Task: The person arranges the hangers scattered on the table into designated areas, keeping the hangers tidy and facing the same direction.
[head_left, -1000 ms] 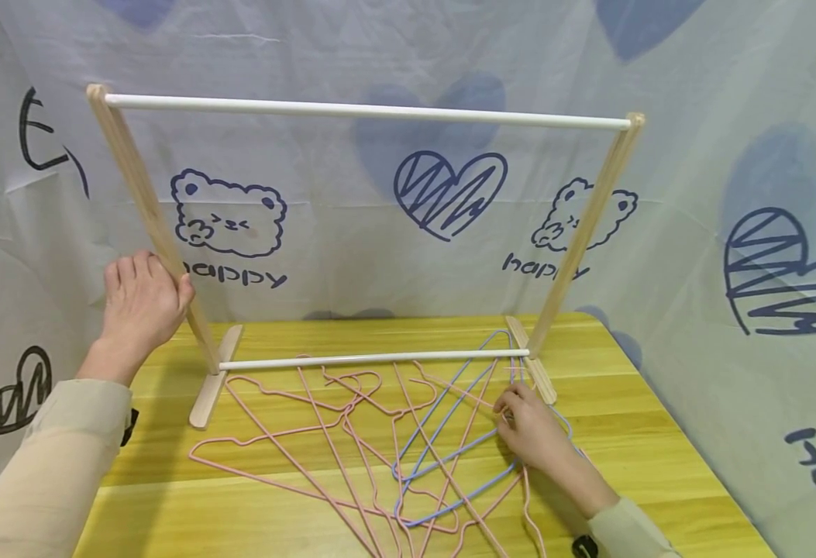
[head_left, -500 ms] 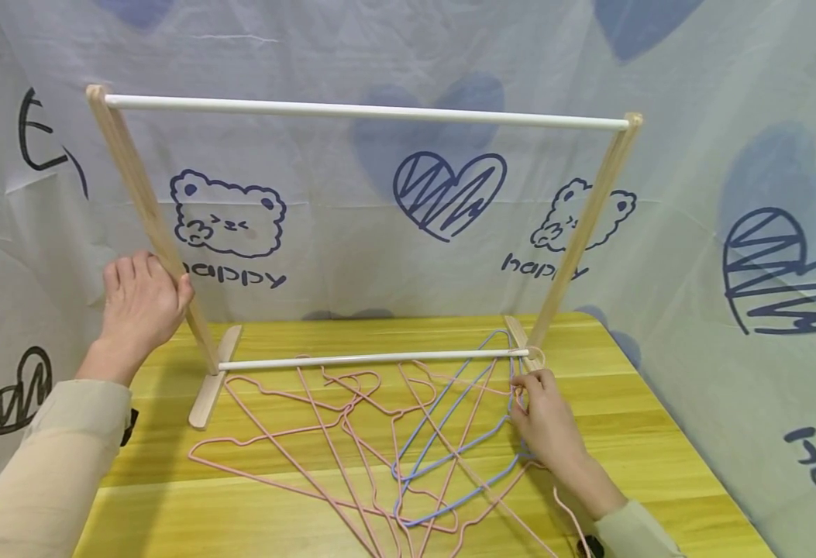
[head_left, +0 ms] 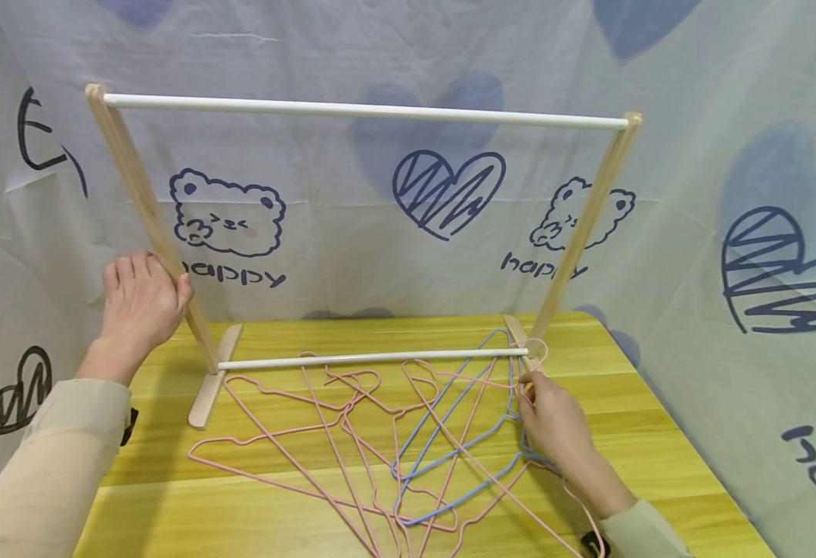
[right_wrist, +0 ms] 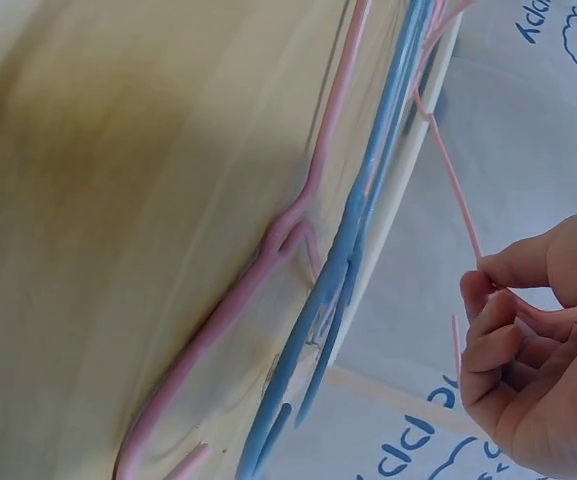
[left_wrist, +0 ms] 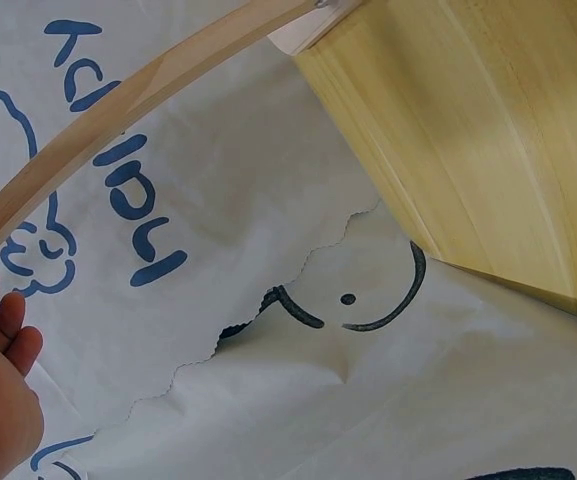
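Note:
In the head view, a wooden rack's left post [head_left: 132,174] is gripped by my left hand [head_left: 141,306], thumb on the near side. A white top rod [head_left: 366,111] and a lower rod [head_left: 373,357] join its two posts. My right hand [head_left: 554,418] pinches a pink hanger [right_wrist: 455,185] near the neck, between thumb and forefinger in the right wrist view. Its hook stands by the foot of the right post [head_left: 589,225]. Beside and below this hand lie blue hangers [head_left: 470,493], overlapping one another. The left wrist view shows only part of my left hand [left_wrist: 3,380].
Several other pink hangers [head_left: 277,483] lie tangled across the yellow wood-grain table [head_left: 659,465]. The rack's left foot [head_left: 214,380] rests on the table's left side. Printed white cloth [head_left: 338,256] hangs behind and on both sides.
My right hand has moved slightly right with the pink hanger, lifting its hook clear of the pile toward the right post. My left hand keeps its grip on the left post.

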The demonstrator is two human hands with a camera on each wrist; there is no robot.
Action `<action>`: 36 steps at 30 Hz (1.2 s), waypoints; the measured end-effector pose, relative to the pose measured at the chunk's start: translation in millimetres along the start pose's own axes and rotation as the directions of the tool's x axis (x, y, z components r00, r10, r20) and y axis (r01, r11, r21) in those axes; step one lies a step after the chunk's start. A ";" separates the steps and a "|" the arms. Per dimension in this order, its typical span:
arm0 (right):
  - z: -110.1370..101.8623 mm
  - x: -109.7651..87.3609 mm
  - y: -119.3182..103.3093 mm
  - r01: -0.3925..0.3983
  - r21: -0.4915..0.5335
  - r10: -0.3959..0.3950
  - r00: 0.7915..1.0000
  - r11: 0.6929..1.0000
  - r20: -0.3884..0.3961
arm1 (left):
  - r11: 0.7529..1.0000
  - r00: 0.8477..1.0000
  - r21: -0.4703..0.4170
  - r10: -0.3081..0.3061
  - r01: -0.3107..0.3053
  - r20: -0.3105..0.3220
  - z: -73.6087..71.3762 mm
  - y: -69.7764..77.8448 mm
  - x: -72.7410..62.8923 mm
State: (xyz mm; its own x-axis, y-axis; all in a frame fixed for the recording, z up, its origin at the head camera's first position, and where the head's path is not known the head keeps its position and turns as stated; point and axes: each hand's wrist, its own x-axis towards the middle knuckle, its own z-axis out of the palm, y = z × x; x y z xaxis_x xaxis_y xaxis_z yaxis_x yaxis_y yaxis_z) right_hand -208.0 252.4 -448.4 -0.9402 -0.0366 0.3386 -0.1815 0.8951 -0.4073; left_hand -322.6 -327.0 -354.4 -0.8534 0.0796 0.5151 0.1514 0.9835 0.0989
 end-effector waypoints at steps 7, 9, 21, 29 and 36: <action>-6.4 -1.4 -0.8 -0.006 -0.009 0.006 1.000 1.000 -0.025 | 1.000 1.000 0.003 0.002 -0.002 0.001 0.7 0.0 0.4; -9.8 -1.9 -1.9 0.023 -0.019 -0.024 0.999 1.000 -0.048 | 1.000 1.000 0.004 0.003 -0.003 0.000 0.8 0.1 0.5; -33.4 -5.5 -10.3 0.092 0.020 -0.088 0.986 0.996 -0.140 | 1.000 1.000 0.002 0.007 -0.007 0.000 -1.6 2.2 1.2; -54.6 -5.9 -15.5 0.062 0.095 -0.042 0.980 0.994 -0.194 | 1.000 1.000 -0.004 0.013 -0.013 -0.003 -1.5 1.1 1.0; -67.9 0.3 -23.0 0.091 0.230 -0.030 0.966 0.969 -0.259 | 1.000 1.000 -0.002 0.018 -0.018 -0.008 0.3 -0.6 0.2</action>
State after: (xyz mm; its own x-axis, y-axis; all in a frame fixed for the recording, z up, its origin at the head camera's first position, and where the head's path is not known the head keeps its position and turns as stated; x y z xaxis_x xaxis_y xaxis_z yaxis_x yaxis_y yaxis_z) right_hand -184.6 262.0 -381.4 -0.8279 0.0529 0.5583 -0.3282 0.7615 -0.5589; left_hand -323.1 -327.5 -354.6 -0.8466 0.0959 0.5235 0.1676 0.9816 0.0913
